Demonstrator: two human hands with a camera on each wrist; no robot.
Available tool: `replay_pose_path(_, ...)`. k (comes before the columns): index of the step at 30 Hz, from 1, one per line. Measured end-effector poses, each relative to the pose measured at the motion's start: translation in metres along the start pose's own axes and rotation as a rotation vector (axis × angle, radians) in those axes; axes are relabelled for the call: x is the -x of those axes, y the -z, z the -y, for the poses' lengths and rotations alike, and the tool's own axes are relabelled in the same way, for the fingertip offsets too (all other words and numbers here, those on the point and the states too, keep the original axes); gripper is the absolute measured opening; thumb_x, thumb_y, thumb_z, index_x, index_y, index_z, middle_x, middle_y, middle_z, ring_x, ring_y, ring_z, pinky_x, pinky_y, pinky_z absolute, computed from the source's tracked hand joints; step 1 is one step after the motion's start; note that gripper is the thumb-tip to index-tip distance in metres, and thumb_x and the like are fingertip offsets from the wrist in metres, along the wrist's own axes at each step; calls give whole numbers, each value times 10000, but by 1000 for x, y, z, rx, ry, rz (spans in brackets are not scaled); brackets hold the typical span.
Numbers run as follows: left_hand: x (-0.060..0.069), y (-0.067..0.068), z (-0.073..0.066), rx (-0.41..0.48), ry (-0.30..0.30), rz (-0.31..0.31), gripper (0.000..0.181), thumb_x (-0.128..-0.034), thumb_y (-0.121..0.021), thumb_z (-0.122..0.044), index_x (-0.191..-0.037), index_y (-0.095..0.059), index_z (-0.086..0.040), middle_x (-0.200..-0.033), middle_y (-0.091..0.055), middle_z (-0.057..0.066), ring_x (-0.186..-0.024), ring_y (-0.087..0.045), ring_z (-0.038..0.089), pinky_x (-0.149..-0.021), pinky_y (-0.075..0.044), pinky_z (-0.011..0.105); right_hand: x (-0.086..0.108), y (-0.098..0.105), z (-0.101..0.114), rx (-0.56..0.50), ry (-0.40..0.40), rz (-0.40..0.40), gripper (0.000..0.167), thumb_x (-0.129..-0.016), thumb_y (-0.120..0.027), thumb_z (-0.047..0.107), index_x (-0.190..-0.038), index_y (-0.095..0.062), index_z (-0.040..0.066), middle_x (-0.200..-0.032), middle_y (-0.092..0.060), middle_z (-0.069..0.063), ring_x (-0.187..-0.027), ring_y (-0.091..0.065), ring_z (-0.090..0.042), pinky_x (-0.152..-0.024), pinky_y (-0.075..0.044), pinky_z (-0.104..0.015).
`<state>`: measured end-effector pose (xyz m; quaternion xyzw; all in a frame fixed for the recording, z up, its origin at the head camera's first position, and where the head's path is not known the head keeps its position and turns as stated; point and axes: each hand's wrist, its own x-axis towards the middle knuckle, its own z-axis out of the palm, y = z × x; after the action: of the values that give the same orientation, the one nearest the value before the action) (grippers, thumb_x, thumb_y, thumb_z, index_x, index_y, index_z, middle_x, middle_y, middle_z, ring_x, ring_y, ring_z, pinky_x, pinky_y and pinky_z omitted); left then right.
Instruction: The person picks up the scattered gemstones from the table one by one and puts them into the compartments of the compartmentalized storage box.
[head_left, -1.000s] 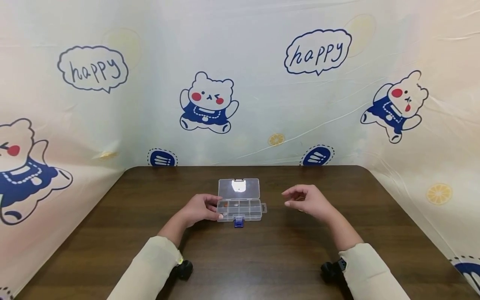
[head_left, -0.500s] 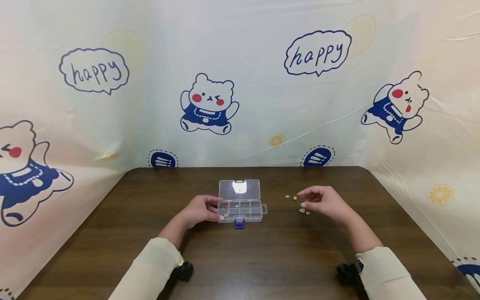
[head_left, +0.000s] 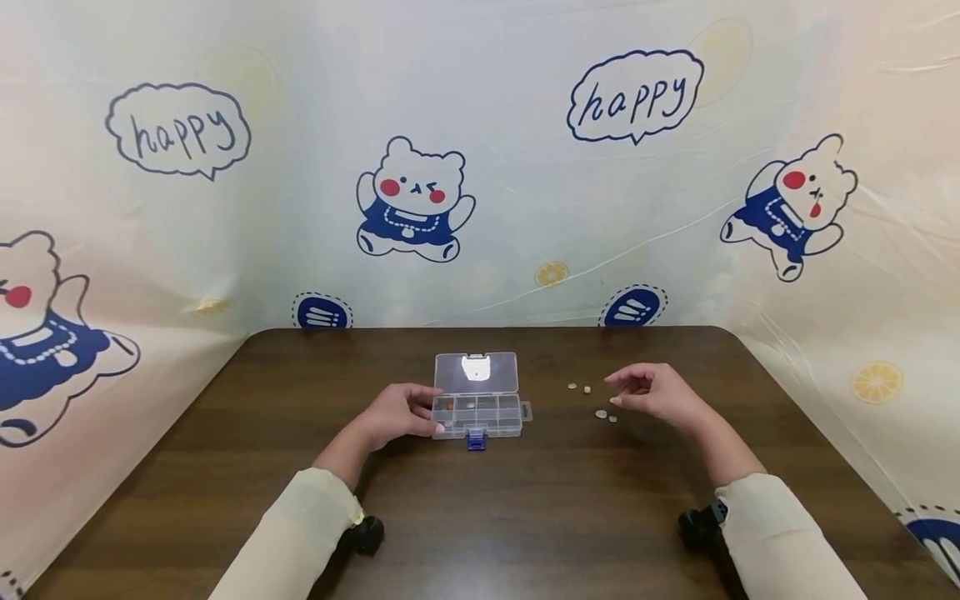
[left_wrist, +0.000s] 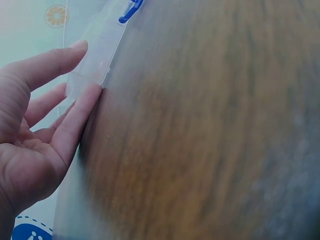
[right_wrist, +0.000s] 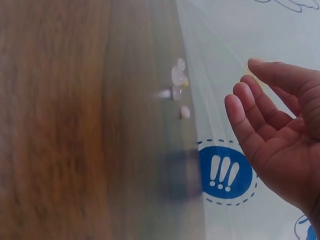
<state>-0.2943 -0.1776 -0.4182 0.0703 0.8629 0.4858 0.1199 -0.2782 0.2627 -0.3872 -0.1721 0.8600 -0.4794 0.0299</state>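
Observation:
A clear plastic compartment box (head_left: 487,427) with a blue latch (head_left: 476,439) lies on the table, its lid (head_left: 476,372) raised at the back. Inside its left compartments are an orange bit (head_left: 450,406) and a whitish piece (head_left: 471,406). My left hand (head_left: 397,412) grips the box's left end, thumb at the front corner and fingers toward the back; the left wrist view shows fingertips against the box side (left_wrist: 102,55). My right hand (head_left: 656,390) hovers with loosely bent fingers, nothing visible between them. Beside it lie several small pale pebble-like pieces (head_left: 601,414) and a yellowish one (head_left: 587,390).
The brown wooden table (head_left: 570,508) ends at a back edge against a printed curtain (head_left: 510,167). A clear hanging tab (head_left: 527,411) sticks out from the box's right side. Each wrist carries a black camera, one by the right sleeve (head_left: 780,517).
My right hand has moved away from the box to the right, and the small pieces it covered now show on the table. The left hand and the box stay in place.

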Motion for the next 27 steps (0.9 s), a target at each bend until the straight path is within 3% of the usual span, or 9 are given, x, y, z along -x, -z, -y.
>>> replay_pose_path(12, 0, -1, 3, 13, -4, -7, 605, -700, -886, -129, -1257, -652, -103, -1117, -619, 90, -913, -593, 223, -779, -569, 324, -14, 6, -23, 57, -76, 83, 322, -849, -709, -27, -1162, -650, -69, -974, -684, -137, -849, -632, -248, -732, -555, -299)
replay_pose_path(21, -1, -2, 0, 23, -15, -12, 602, -696, -886, -106, -1251, -653, -87, -1107, -623, 90, -911, -593, 221, -769, -569, 319, -25, 11, -33, 142, -49, 187, 327, -860, -726, 30, -1174, -661, -35, -1114, -668, -187, -884, -614, -227, -780, -543, -308)
replay_pose_path(27, -2, -2, 0, 25, -6, -9, 602, -695, -887, -103, -1250, -654, -89, -1118, -620, 93, -914, -593, 223, -769, -569, 321, -31, 10, -38, 176, -30, 231, 316, -854, -725, 17, -1160, -673, -37, -1068, -681, -146, -852, -566, -211, -747, -522, -284)
